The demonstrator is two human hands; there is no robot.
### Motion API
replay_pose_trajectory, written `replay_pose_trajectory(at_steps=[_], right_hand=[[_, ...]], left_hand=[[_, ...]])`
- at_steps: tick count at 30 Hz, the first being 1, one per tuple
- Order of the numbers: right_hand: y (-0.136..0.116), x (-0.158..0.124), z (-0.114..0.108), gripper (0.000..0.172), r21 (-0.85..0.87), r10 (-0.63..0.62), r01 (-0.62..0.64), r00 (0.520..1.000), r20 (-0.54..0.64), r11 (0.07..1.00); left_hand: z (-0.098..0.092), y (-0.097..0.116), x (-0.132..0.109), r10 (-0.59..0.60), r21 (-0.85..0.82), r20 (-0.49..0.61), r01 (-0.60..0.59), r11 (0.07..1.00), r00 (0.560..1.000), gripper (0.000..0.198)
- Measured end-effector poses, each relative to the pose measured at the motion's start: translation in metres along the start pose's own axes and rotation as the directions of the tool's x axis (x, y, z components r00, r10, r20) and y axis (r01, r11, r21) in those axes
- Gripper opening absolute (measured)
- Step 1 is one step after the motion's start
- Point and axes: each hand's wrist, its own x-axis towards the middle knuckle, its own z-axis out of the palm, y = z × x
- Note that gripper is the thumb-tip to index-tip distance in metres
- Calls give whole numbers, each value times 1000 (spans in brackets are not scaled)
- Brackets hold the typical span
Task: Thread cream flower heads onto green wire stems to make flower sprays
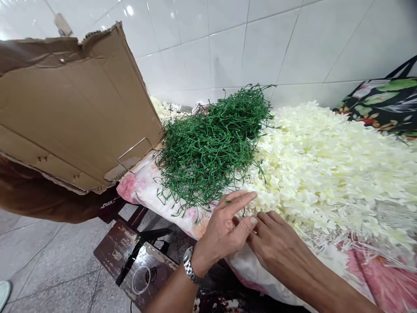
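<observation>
Green artificial stems are being borne by floral cloth just beyond the left hand, cream blossoms beyond the right hand. Both are being held loosely curled; any grip cannot be told. Light, springy, tangle-prone stem handling is being suggested, a mid-stem pinch being favoured.

Lettering, one entry: short line of white characters, small and slanted, only an "X" reasonably legible, full word unreadable. Carrier: dark reddish-brown item under the cardboard, just beyond the floral cloth's left corner.
</observation>
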Motion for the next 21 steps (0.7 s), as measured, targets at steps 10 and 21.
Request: replay_pose_trajectory(at_steps=[10, 21], right_hand=[[2, 9, -1, 25, 41, 54, -56, 998, 39, 998], [4, 17, -7, 28, 7, 60, -60, 998, 1, 998]], left_hand=[[-6, -4, -4, -43, -31, -32, 42, 999, 999, 46], [5, -13, -6, -178, -445, -23, 149, 883, 984, 58]])
